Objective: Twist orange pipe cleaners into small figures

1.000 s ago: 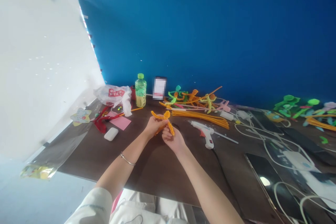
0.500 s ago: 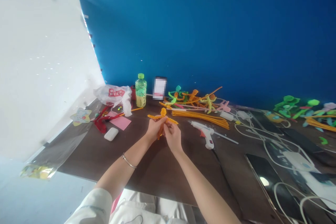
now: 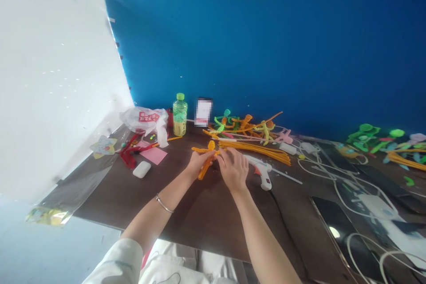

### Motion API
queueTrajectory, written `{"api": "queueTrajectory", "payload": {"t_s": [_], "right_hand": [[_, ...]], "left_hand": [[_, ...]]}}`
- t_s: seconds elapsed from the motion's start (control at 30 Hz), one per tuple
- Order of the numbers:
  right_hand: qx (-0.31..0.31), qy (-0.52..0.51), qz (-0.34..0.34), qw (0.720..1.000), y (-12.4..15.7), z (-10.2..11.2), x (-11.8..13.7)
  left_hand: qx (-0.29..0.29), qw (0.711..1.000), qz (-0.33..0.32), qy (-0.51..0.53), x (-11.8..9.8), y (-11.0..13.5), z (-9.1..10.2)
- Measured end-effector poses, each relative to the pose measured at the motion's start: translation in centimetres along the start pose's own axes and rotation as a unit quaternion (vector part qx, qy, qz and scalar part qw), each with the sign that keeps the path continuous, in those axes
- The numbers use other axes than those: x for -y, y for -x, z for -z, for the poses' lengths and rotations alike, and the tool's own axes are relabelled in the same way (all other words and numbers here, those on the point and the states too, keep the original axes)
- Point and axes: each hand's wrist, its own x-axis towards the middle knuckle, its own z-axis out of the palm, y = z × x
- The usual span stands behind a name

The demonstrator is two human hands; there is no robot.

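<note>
Between my hands, above the dark table, is an orange pipe-cleaner figure (image 3: 211,145) with a round head, coiled arms and straight strands hanging below. My left hand (image 3: 197,164) is closed on its body, thumb across the middle. My right hand (image 3: 234,166) is at the figure's right arm, thumb and fingertips pinched on it, the back of the hand turned up. That arm is mostly hidden by the fingers. Just right of my right hand lies a white glue gun (image 3: 262,171) with a glue stick in its rear. A bundle of orange pipe cleaners (image 3: 262,151) lies behind it.
Finished-looking pipe-cleaner figures (image 3: 248,124) are heaped at the back. A green-capped bottle (image 3: 180,117), plastic bag (image 3: 146,117), red-handled scissors (image 3: 127,156), pink paper (image 3: 155,155) and white earphone case (image 3: 142,169) are on the left. Cables and a phone (image 3: 342,230) lie at right.
My right hand has turned palm-down and shifted right along the figure's arm, now covering the glue gun's nozzle. The figure has moved slightly right in my left hand.
</note>
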Motion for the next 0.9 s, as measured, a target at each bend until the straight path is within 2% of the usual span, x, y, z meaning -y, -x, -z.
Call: {"api": "queueTrajectory", "payload": {"t_s": [0.1, 0.23, 0.53, 0.67, 0.77, 0.83, 0.9], "right_hand": [[-0.010, 0.039, 0.075, 0.996, -0.2, 0.3, -0.2], [-0.043, 0.083, 0.073, 0.993, -0.5, 0.5, -0.2], [0.044, -0.004, 0.058, 0.997, -0.7, 0.5, -0.8], [0.045, -0.047, 0.016, 0.998, -0.8, 0.1, -1.0], [0.050, -0.122, -0.052, 0.990, -0.9, -0.4, -1.0], [0.059, -0.199, -0.122, 0.971, -1.0, -0.6, -1.0], [0.077, -0.273, -0.197, 0.938, -1.1, -0.7, -1.0]], "left_hand": [[0.023, 1.000, -0.010, -0.016, 0.0, -0.2, 0.2], [0.038, 0.999, -0.016, -0.010, 0.0, -0.5, 0.4], [0.055, 0.997, -0.050, -0.034, -0.3, -0.1, 0.4], [0.069, 0.996, -0.049, -0.037, -0.3, 0.0, 0.3], [0.086, 0.994, -0.056, -0.033, 0.0, -0.3, 0.5], [0.097, 0.992, -0.064, -0.040, 0.3, -0.5, 0.7], [0.103, 0.990, -0.080, -0.056, 0.6, -0.7, 0.7]]}}
